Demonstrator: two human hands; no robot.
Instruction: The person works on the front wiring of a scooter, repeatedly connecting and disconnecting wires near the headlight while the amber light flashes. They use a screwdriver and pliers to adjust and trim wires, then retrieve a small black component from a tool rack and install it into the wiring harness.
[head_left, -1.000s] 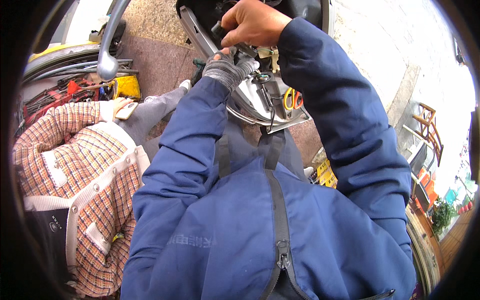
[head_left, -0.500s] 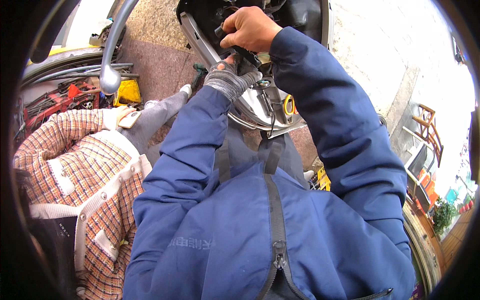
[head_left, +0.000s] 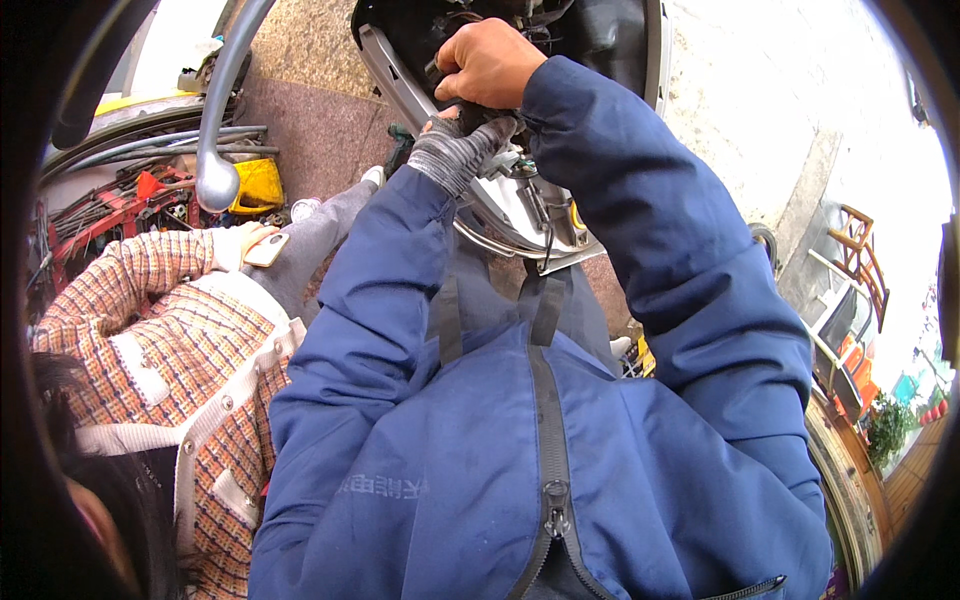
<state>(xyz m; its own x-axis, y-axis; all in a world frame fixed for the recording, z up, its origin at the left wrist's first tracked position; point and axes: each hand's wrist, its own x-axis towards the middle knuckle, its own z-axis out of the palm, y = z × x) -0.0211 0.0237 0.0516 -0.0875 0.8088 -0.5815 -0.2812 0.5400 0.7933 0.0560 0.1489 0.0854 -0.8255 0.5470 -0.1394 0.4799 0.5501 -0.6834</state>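
My left hand [head_left: 458,152], in a grey knitted glove with bare fingertips, is closed on a black part [head_left: 470,115] in front of the opened vehicle shell. Just above it, my bare right hand [head_left: 490,66] is bent over with thumb and fingers pinched. A small dark piece [head_left: 432,72] sticks out at its fingertips; its kind is not clear. The black-lined shell [head_left: 605,45] with a silver rim lies beyond my hands. Nearer to me is a silver body panel [head_left: 565,228] with a black cable [head_left: 548,240]. A yellow ring-shaped handle [head_left: 576,214] shows partly beside my right sleeve.
At the left sits a person in a checked cardigan [head_left: 190,300], holding a phone [head_left: 267,250]. A grey curved lever [head_left: 216,150] hangs at upper left. Behind it are red metal parts [head_left: 100,215] and a yellow object [head_left: 258,186]. A wooden chair [head_left: 858,250] stands far right.
My right hand has shifted slightly left and down, closer to my left hand. My right sleeve now covers more of the yellow handle. The seated person has leaned a little.
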